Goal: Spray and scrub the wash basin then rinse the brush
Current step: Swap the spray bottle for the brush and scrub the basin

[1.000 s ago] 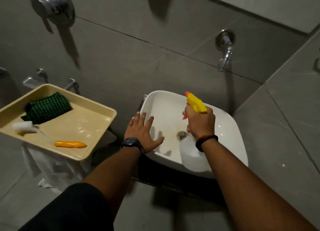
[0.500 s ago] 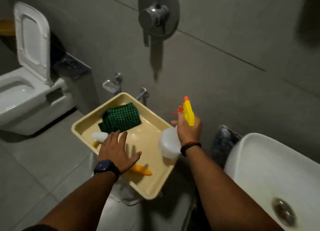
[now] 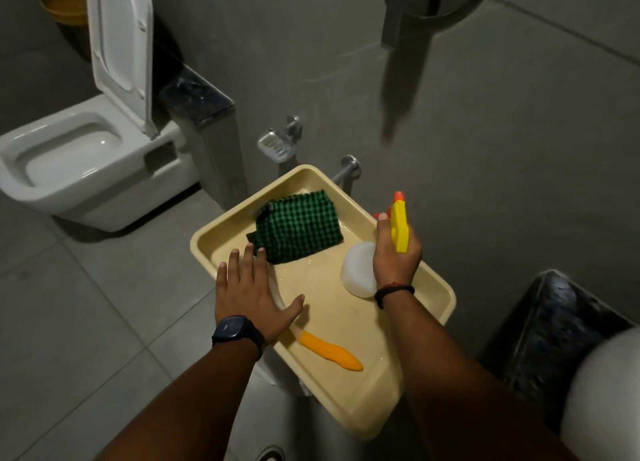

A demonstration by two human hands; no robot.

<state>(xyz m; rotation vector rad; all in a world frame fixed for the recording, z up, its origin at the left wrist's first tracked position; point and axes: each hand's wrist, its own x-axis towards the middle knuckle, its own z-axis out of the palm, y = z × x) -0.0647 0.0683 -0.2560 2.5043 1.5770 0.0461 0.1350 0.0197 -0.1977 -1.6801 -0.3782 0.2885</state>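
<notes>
Right grip (image 3: 394, 256) is clamped on the sprayer (image 3: 399, 227) over the tray (image 3: 446, 296), left grip (image 3: 251, 289) spread flat above the brush (image 3: 327, 351), so scrubbing and rinsing seem left.

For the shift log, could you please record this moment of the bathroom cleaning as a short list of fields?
setting: tiled bathroom, toilet with lid up at left
tray: beige, holds cloth and brush
left hand: open, fingers spread, over the brush
right hand: gripping spray bottle over the tray
brush: orange handle, lying in tray
cloth: green checked, folded, at tray's far end
wash basin: blurred, at right edge
</notes>
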